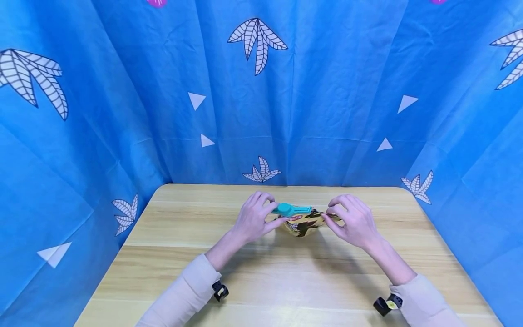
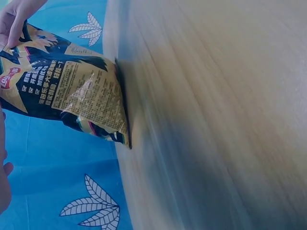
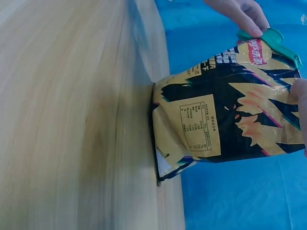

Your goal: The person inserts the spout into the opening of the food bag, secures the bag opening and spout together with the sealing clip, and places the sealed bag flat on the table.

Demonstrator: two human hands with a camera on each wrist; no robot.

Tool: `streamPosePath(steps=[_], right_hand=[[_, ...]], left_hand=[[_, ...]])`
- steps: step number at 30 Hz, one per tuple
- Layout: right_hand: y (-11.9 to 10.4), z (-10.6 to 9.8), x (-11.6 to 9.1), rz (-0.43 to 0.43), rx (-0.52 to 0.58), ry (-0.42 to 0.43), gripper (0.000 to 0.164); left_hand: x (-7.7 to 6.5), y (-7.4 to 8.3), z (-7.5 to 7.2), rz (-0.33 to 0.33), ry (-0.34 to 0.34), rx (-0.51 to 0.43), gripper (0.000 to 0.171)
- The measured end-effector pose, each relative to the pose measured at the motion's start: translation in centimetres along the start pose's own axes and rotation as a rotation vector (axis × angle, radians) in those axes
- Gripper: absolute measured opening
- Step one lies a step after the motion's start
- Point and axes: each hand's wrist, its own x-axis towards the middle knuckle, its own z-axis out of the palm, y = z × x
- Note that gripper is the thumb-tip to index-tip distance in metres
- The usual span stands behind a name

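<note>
A yellow and black snack bag (image 1: 303, 225) stands upright on the wooden table (image 1: 286, 281), near its middle. A teal clip (image 1: 291, 209) lies along the bag's top edge. My left hand (image 1: 274, 214) pinches the clip's left end. My right hand (image 1: 332, 216) pinches the bag's top right corner. The left wrist view shows the bag (image 2: 72, 91) with its printed back panel and my right hand (image 2: 14, 19) at its top. In the right wrist view the bag (image 3: 230, 110) carries the teal clip (image 3: 274, 40), with my left hand's fingers (image 3: 242, 14) on it.
A blue curtain (image 1: 261, 100) with leaf and triangle prints encloses the table on the back and both sides. The rounded table corners lie at the far left and far right. Bare wood stretches around the bag.
</note>
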Motion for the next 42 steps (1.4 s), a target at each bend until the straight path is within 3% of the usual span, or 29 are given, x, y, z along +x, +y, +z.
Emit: streamPosePath(steps=[22,31,42], right_hand=[[-0.2,-0.1,1.1,0.000,0.005,0.018,0.034],[-0.7,-0.2,1.4,-0.014,0.021,0.039,0.033],[-1.4,-0.4,1.5,-0.018,0.038,0.070,0.033]], left_hand=[[0.7,0.0,-1.0,-0.013,0.022,0.020,0.039],[0.6,0.2,-1.6,-0.019,0.004,0.028,0.054],[0.4,0.7,-1.9,-0.022,0.036,0.031,0.059]])
